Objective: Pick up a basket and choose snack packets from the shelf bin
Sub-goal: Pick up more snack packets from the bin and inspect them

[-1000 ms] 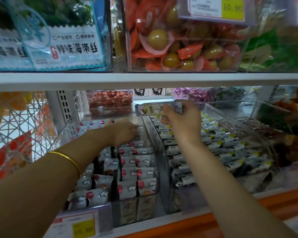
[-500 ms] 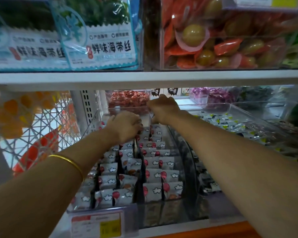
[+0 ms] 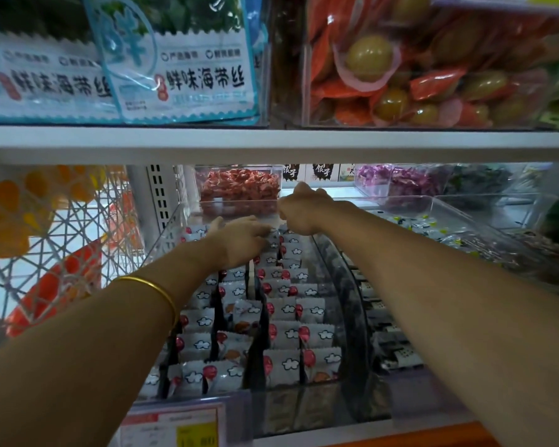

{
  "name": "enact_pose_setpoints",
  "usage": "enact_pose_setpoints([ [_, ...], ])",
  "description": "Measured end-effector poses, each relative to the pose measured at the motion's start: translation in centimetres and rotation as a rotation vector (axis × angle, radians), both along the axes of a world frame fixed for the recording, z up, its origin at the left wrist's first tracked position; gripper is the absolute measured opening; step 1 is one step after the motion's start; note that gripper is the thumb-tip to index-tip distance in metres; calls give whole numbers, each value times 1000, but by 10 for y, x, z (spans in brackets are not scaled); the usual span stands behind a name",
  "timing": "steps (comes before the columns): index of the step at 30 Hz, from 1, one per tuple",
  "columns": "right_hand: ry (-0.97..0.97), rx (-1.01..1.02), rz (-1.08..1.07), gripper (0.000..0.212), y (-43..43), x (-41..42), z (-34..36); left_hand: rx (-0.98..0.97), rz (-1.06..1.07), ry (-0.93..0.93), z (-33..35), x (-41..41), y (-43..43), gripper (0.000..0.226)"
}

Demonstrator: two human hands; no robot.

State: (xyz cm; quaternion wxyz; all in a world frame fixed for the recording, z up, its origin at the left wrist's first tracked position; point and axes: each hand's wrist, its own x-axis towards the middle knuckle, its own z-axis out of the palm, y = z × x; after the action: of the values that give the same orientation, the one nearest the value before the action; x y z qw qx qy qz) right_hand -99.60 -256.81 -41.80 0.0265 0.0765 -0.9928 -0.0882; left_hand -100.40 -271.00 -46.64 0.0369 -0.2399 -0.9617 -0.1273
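Observation:
White snack packets with red and cloud prints stand in rows inside a clear plastic shelf bin on the lower shelf. My left hand reaches to the bin's far end, its fingers stretched out and resting on the rear packets. Just to its right, my right hand hovers at the bin's back edge with curled fingers round a pale packet that is mostly hidden. The two hands almost touch. No basket is clearly in view.
A second clear bin of small packets lies to the right. The white upper shelf hangs low over my hands, carrying seaweed packs and orange packs. A white lattice panel stands left. A price tag fronts the bin.
My right hand carried a packet from the right bin over to the back of the left bin. My left hand reached deeper and its fingers straightened. The view shifted left.

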Motion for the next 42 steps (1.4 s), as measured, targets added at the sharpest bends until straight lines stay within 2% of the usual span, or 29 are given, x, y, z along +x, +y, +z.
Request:
enact_pose_setpoints([
  [5,-15,7,-10,41,0,2,0,-54,18,25,1,2,-4,36],
  [11,80,-153,29,37,3,6,-2,93,5,20,1,-5,8,36],
  [15,95,-227,47,32,6,4,-5,158,-26,4,6,-10,9,7],
  [18,105,-233,53,33,6,3,-7,120,-60,-12,9,-9,10,11],
  [26,121,-224,57,31,7,4,-8,201,-11,57,7,-4,6,9],
  [30,45,-158,38,32,5,3,-6,133,-24,23,7,-2,10,11],
  [33,12,-134,7,34,3,1,-4,128,-15,15,5,-2,11,2],
  [42,46,-193,67,33,6,15,-2,189,22,54,3,10,5,23],
])
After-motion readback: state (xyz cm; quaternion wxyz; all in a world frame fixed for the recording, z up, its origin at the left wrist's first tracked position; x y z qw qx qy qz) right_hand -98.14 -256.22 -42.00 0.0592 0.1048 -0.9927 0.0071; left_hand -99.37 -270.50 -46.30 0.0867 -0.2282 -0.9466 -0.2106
